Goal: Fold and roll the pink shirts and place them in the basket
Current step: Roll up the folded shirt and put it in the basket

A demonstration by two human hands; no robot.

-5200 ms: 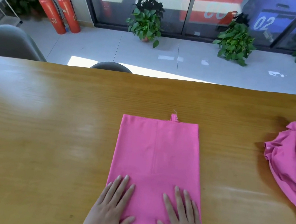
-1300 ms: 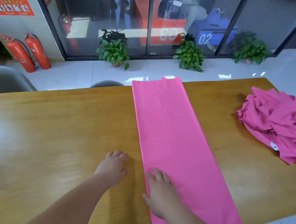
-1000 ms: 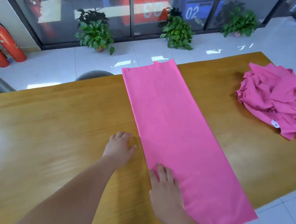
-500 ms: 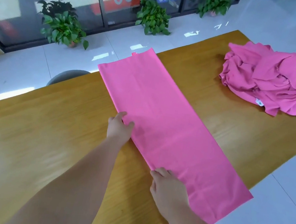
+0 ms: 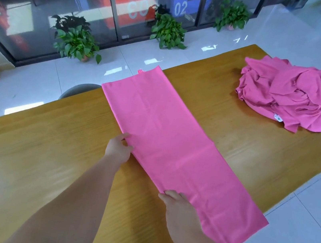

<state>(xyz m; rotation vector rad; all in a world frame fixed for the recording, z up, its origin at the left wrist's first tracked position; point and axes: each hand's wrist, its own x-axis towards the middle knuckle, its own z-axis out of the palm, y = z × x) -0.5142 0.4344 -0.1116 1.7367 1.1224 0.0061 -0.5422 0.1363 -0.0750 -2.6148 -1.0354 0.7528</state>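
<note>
Since second ago, our left hand (image 5: 118, 150) moved off bare table (image 5: 40, 155) to long edge of folded pink shirt (image 5: 172, 148). It now pinches that edge. Our right hand (image 5: 181, 210), nearer us, curls fingers over same edge. Shirt lies flat, stretching right of both hands, near end overhanging table. Crumpled pink pile (image 5: 292, 96) sits well beyond right hand.

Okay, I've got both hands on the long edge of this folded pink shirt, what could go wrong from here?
The near end of the folded shirt hangs past the edge of the table, so a tug could slide it onto the floor. Your left hand and right hand grip only the nearer stretch of that edge, so the far part may lag and crease when you fold it over.
</note>
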